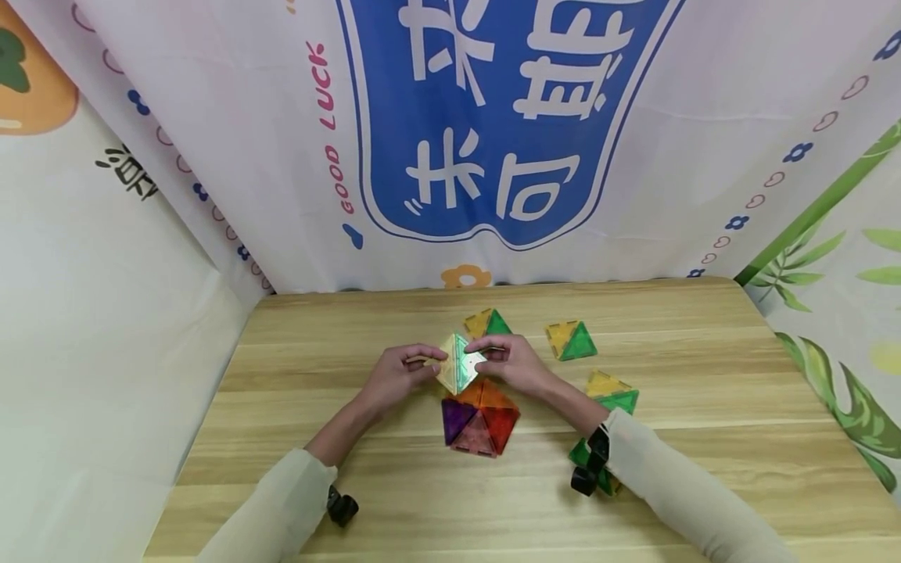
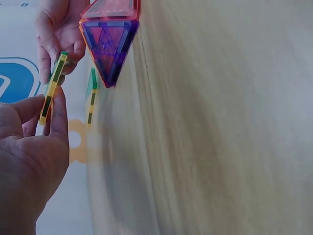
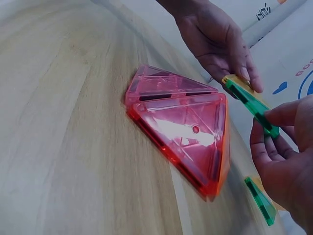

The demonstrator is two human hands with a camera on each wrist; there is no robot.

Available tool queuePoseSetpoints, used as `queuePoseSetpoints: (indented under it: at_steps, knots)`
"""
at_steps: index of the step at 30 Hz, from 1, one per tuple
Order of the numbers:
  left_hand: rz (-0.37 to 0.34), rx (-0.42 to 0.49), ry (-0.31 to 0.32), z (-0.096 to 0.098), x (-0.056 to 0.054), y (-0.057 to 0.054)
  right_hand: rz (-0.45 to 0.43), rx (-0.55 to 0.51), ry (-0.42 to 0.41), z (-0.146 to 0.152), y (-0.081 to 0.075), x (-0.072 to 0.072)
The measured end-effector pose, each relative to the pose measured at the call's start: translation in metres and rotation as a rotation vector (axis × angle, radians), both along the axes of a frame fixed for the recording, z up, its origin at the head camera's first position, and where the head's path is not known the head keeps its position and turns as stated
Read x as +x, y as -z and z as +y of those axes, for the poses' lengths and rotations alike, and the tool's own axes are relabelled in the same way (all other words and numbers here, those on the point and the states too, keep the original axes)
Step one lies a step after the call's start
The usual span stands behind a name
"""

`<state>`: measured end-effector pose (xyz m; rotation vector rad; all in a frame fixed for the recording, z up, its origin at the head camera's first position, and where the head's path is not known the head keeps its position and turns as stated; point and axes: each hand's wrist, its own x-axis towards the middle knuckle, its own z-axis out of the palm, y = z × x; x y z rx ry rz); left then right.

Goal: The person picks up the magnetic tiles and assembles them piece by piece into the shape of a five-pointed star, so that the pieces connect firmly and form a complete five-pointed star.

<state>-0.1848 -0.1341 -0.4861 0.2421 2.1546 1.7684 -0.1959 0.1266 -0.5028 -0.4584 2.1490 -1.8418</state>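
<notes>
Between both hands is a pair of translucent triangular magnetic tiles joined edge to edge, held up above the table. My left hand (image 1: 397, 377) pinches the yellow tile (image 1: 446, 364) between thumb and fingers. On the other side, my right hand (image 1: 512, 361) pinches the green tile (image 1: 464, 363). In the wrist views the pair appears edge-on, close to flat. Just nearer to me stands a raised, pyramid-like cluster of triangle tiles, with a purple tile (image 2: 108, 46), a red tile (image 3: 188, 132), a pink tile (image 1: 475, 436) and an orange tile (image 1: 470, 393).
Other yellow-green tile pairs lie around: one behind the hands (image 1: 498, 323), a pair (image 1: 579, 342) at the back right, and a pair (image 1: 619, 402) by the right forearm. More tiles (image 1: 580, 453) sit partly hidden under the right wrist camera. A printed cloth (image 1: 281, 195) hangs behind the wooden table (image 1: 296, 336).
</notes>
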Motion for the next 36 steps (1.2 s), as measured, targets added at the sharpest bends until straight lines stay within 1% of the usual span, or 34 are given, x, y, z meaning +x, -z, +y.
queuePoseSetpoints:
  at_steps: [3, 5, 7, 9, 14, 19, 23, 27, 32, 36]
  knots:
    - [-0.023, 0.026, 0.031, -0.001, 0.003, 0.001, -0.027, -0.009, -0.014, 0.003, -0.001, 0.001]
    - [-0.04, 0.045, 0.054, -0.001, 0.004, 0.002, -0.029, -0.009, -0.026, 0.005, 0.001, 0.0]
    - [-0.048, 0.051, 0.077, -0.002, 0.005, 0.004, -0.033, -0.01, -0.038, 0.007, 0.003, -0.001]
    - [-0.061, 0.049, 0.091, -0.002, 0.005, 0.006, -0.053, -0.033, -0.051, 0.008, 0.005, -0.002]
    - [-0.074, 0.016, 0.103, -0.001, 0.006, 0.011, -0.136, -0.126, -0.057, 0.007, 0.01, -0.003]
    - [-0.084, 0.051, 0.1, 0.002, 0.007, 0.013, -0.175, -0.149, -0.041, 0.004, 0.016, -0.005]
    - [-0.09, 0.092, 0.095, 0.004, 0.006, 0.017, -0.158, -0.138, -0.05, 0.002, 0.018, -0.005]
    - [-0.089, 0.109, 0.09, 0.005, 0.006, 0.021, -0.123, -0.101, -0.062, 0.001, 0.018, -0.004]
    - [-0.071, 0.11, 0.088, 0.006, 0.006, 0.025, -0.091, -0.049, -0.065, 0.0, 0.017, -0.002]
    - [-0.036, 0.082, 0.082, 0.008, 0.008, 0.026, -0.071, -0.028, -0.072, 0.0, 0.019, -0.002]
